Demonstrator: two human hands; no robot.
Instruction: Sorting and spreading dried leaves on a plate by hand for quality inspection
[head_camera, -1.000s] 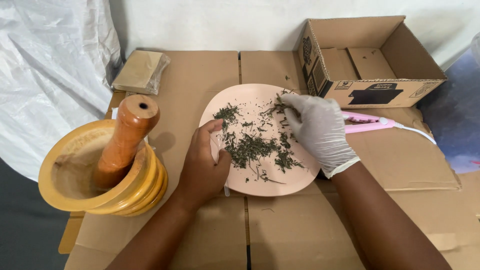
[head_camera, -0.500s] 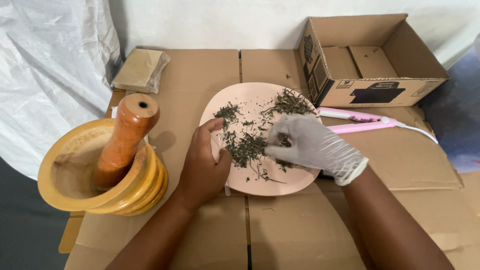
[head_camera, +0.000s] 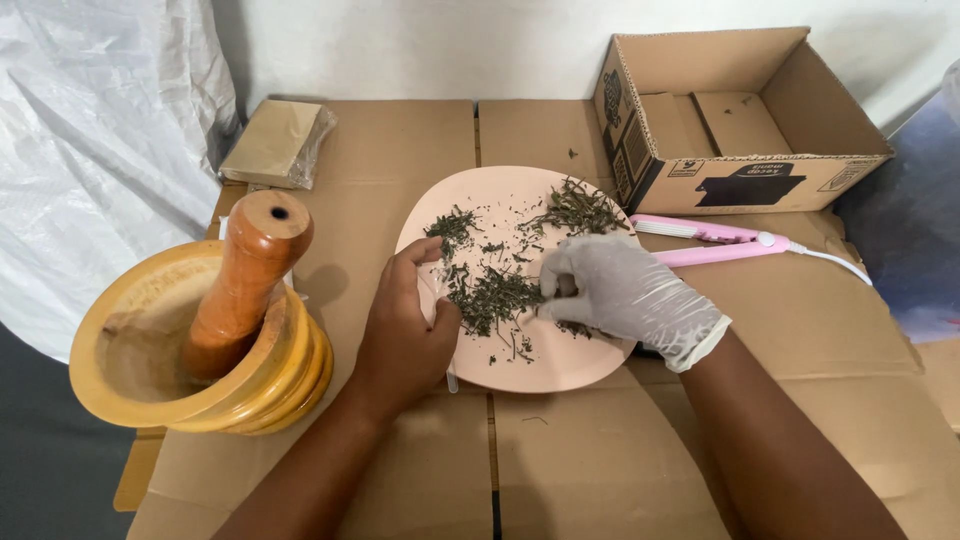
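A round pink plate (head_camera: 520, 355) lies on flattened cardboard and carries loose dried green herbs (head_camera: 495, 295). My bare left hand (head_camera: 405, 335) grips the plate's left rim, thumb on top. My right hand (head_camera: 625, 292), in a white glove, rests on the plate's right half with its fingertips bent into the middle herb pile. A second clump of herbs (head_camera: 578, 212) sits at the plate's far right edge.
A yellow wooden mortar (head_camera: 160, 385) with a brown pestle (head_camera: 245, 280) stands at the left. An open cardboard box (head_camera: 735, 180) sits at the back right, a pink hair straightener (head_camera: 715, 242) with a white cord in front of it. A wrapped tan packet (head_camera: 275, 145) lies at the back left beside white plastic sheeting (head_camera: 90, 150).
My gloved right hand has moved from the plate's far right edge down toward its middle, dragging through the herbs. My left hand has stayed on the rim.
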